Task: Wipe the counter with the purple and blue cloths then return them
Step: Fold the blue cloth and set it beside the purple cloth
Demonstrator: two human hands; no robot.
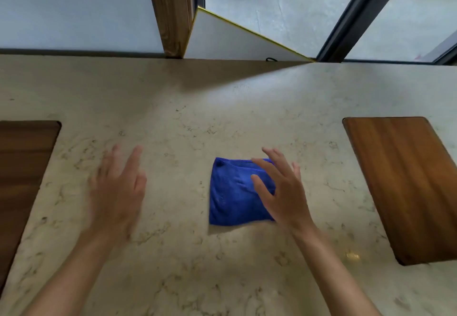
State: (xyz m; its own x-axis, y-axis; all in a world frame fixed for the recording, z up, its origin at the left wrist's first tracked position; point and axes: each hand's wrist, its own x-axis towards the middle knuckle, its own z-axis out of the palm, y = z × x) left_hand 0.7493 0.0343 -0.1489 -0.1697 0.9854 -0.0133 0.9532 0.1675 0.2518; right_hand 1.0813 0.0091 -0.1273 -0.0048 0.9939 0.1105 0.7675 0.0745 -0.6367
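A folded blue cloth (232, 192) lies flat on the beige stone counter (178, 107), a little right of centre. My right hand (279, 189) hovers over the cloth's right side with fingers spread, holding nothing. My left hand (118, 189) is open and blurred above bare counter, well to the left of the cloth. No purple cloth is in view.
A wooden board (405, 187) lies on the counter at the right, and a darker wooden panel (22, 179) at the left edge. At the back stand a wooden post (170, 11), a white gold-edged panel (232, 38) and a window.
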